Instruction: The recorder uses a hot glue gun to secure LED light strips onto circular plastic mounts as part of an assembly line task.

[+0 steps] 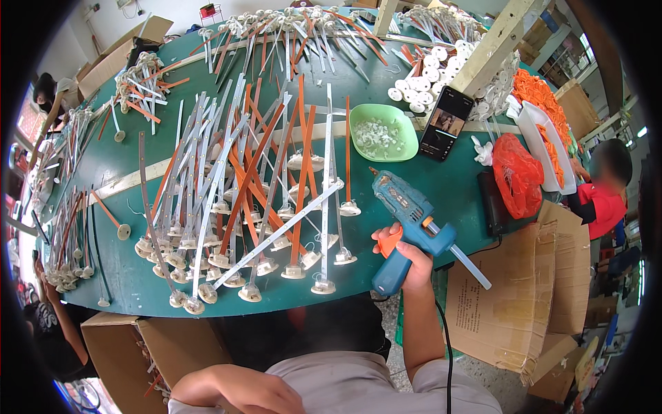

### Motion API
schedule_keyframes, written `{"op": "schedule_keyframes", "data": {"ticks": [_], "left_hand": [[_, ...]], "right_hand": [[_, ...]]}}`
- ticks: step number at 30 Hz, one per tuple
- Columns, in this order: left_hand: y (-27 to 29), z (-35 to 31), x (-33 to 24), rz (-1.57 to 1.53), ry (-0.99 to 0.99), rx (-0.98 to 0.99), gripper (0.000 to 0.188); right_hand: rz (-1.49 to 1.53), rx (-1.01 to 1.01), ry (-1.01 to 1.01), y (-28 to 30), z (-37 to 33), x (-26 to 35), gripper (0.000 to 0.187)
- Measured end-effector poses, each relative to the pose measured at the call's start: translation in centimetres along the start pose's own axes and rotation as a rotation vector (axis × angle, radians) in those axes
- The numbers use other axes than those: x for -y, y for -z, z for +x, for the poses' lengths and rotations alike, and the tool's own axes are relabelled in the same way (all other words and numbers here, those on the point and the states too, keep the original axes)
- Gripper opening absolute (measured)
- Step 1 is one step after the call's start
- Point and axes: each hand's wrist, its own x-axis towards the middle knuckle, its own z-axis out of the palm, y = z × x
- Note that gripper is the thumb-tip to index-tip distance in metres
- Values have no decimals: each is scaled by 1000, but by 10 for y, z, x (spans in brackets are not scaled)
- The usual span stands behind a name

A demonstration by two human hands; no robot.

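My right hand grips the handle of a blue hot glue gun, fingers at its orange trigger. A translucent glue stick sticks out of its back, and its nozzle points away from me over the table. My left hand lies low against my body, away from the table; its fingertips are hidden. In front of me stand many LED strips, white and orange, with round white bases toward the near edge. Beyond the gun sits a light green bowl of small clear pieces.
A phone leans beside the bowl. To the right are a red plastic bag, a black box and a white tray with orange pieces. Cardboard boxes flank me; a cable hangs by my right arm. Other people sit nearby.
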Motion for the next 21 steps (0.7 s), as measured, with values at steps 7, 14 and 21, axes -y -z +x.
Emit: {"op": "schedule_keyframes", "data": {"ticks": [7, 14, 21], "left_hand": [[33, -54, -83, 618, 357, -513, 24], [73, -134, -133, 1631, 763, -1380, 28], [120, -261, -148, 1427, 1480, -1449, 24]], "right_hand": [[83, -3, -7, 1, 1, -6, 34], [10, -7, 16, 26, -5, -1, 45], [29, 27, -28, 21, 5, -3, 40]]}}
